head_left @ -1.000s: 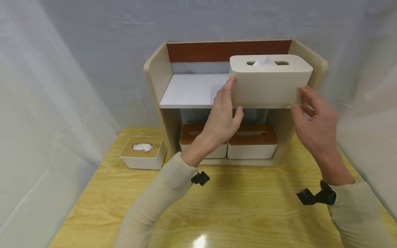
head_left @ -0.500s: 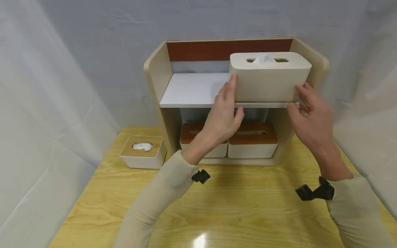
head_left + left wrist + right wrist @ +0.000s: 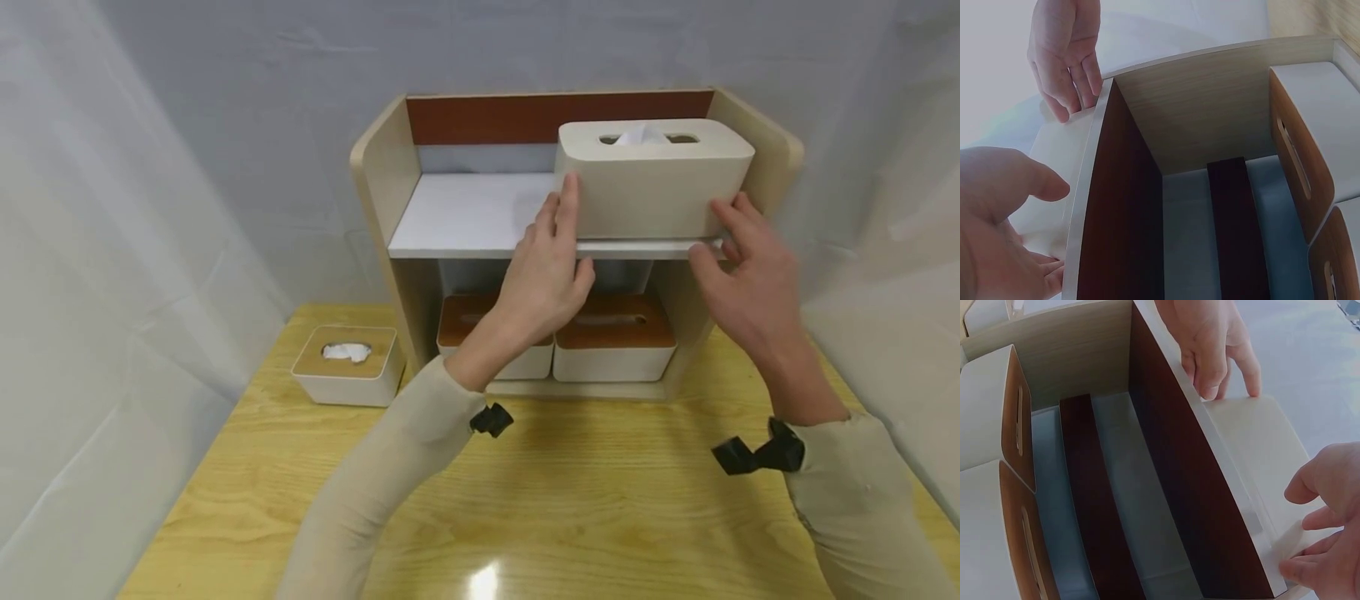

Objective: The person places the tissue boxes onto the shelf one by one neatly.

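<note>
A large off-white tissue box with a white tissue in its slot sits on the right part of the upper white shelf, its front face close behind the shelf's front edge. My left hand touches the box's left front corner with nearly straight fingers, its thumb lower, near the shelf edge. At the right front corner, the fingertips of my right hand press on the box, the thumb down by the shelf edge. Both wrist views show the box from below, between the hands.
Two white tissue boxes with brown lids stand side by side in the lower compartment. Left of the wooden shelf unit, a smaller tissue box with a light wood lid stands on the wooden table. Pale sheets hang around.
The large off-white tissue box has slid backward on the upper shelf, baring the shelf's front edge. Both hands followed it, the right hand also shifting slightly left.
</note>
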